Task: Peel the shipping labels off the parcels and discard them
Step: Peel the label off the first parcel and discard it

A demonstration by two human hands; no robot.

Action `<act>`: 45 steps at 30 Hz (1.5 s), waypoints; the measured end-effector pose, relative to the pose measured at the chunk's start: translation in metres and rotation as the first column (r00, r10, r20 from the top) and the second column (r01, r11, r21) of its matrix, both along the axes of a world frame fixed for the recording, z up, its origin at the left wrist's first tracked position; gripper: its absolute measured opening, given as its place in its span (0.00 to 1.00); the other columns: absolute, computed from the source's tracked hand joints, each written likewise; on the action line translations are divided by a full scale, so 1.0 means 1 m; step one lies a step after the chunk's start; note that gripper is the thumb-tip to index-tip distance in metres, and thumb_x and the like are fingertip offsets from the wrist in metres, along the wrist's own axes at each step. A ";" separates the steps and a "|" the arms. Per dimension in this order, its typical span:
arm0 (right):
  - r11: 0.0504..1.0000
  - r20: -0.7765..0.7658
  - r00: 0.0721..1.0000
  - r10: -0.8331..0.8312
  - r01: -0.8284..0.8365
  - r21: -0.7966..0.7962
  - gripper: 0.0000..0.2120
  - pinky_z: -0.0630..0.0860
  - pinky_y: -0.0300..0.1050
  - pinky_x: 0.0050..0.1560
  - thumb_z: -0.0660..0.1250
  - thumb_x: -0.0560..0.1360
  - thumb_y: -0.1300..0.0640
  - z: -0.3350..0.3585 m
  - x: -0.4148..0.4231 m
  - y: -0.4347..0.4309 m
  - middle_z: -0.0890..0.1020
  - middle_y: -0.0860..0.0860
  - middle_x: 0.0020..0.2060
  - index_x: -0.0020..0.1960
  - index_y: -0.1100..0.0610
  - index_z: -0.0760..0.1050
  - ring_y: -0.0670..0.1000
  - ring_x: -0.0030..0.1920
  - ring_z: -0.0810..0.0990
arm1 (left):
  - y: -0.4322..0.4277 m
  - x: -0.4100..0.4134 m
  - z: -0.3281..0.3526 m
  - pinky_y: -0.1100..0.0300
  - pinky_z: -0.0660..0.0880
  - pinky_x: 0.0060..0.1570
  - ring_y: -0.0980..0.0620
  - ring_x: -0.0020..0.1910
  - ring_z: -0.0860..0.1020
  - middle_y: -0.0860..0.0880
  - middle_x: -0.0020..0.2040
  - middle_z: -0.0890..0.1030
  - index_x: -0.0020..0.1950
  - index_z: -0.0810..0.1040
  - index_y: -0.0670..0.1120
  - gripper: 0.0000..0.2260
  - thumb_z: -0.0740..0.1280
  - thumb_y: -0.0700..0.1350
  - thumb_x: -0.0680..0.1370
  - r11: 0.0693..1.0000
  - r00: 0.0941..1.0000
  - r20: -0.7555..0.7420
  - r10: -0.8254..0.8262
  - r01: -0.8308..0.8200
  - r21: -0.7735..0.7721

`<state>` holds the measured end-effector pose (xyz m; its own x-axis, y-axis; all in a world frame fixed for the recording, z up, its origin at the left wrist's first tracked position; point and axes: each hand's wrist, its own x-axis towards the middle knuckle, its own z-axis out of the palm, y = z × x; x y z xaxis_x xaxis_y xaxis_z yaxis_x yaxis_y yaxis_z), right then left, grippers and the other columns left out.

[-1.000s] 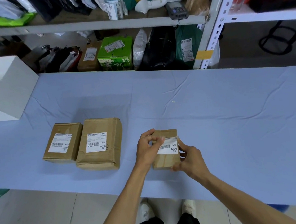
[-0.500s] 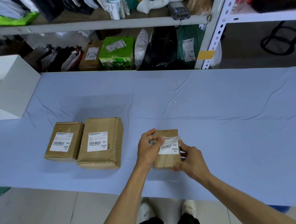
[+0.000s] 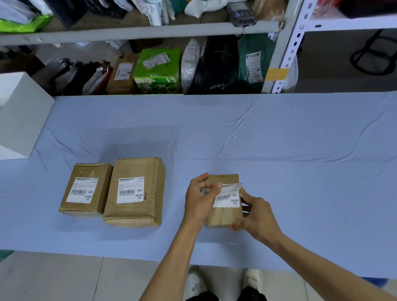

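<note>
Three brown paper parcels lie on the blue table cloth [image 3: 290,156]. The small parcel [image 3: 223,217] sits near the front edge between my hands. Its white shipping label [image 3: 227,197] is partly lifted at the upper left. My left hand [image 3: 201,199] pinches that lifted corner of the label. My right hand [image 3: 254,215] grips the small parcel's right side and front corner. To the left lie a medium parcel [image 3: 136,192] and a smaller parcel [image 3: 86,189], side by side, each with a flat white label on top.
A white open box [image 3: 12,119] stands at the table's far left. Behind the table, metal shelves [image 3: 118,33] hold bags, a green carton [image 3: 158,70], a label roll and a handheld scanner. Tiled floor and my shoes show below the front edge.
The label's upper left corner has lifted a little further off the small parcel under my left fingers. My right hand stays on the parcel. The other parcels have not moved.
</note>
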<state>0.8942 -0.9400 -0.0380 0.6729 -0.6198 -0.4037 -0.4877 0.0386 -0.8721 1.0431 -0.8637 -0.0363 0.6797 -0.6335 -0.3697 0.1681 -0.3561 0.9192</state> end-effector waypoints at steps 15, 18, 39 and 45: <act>1.000 -0.012 1.000 -0.015 0.015 0.004 0.40 0.78 0.35 0.37 0.75 0.57 0.71 0.002 0.000 0.001 0.85 0.43 0.44 0.68 0.56 0.73 0.42 0.41 0.83 | -0.001 -0.002 0.006 0.53 0.73 0.63 0.52 0.63 0.73 0.57 0.65 0.72 0.40 0.81 0.46 0.06 0.71 0.46 0.75 1.000 1.000 -0.003 -0.002 0.002 -0.001; 1.000 -0.014 1.000 -0.015 0.015 0.006 0.41 0.78 0.35 0.37 0.75 0.57 0.71 0.003 0.001 0.001 0.84 0.43 0.44 0.68 0.55 0.73 0.42 0.42 0.83 | -0.001 -0.001 0.006 0.52 0.74 0.63 0.52 0.63 0.73 0.56 0.66 0.71 0.41 0.81 0.45 0.06 0.71 0.46 0.75 1.000 1.000 0.005 0.001 -0.001 0.007; 1.000 -0.026 1.000 -0.018 0.018 0.009 0.40 0.81 0.38 0.38 0.75 0.57 0.71 0.003 0.002 0.001 0.84 0.43 0.43 0.67 0.54 0.74 0.45 0.42 0.83 | -0.001 0.001 0.006 0.49 0.72 0.65 0.50 0.65 0.73 0.56 0.67 0.71 0.42 0.82 0.43 0.06 0.72 0.46 0.75 1.000 1.000 -0.020 -0.001 0.001 0.002; 1.000 -0.030 1.000 -0.008 0.009 0.005 0.40 0.80 0.37 0.39 0.75 0.56 0.71 0.004 0.001 0.000 0.84 0.44 0.41 0.67 0.54 0.74 0.43 0.40 0.83 | 0.000 0.001 0.010 0.52 0.72 0.64 0.49 0.65 0.73 0.55 0.68 0.71 0.42 0.82 0.44 0.06 0.71 0.45 0.75 1.000 0.999 -0.032 -0.007 0.007 -0.001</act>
<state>0.8955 -0.9401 -0.0340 0.6553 -0.6234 -0.4266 -0.5131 0.0472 -0.8570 1.0437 -0.8635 -0.0260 0.6627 -0.6388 -0.3909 0.1951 -0.3567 0.9136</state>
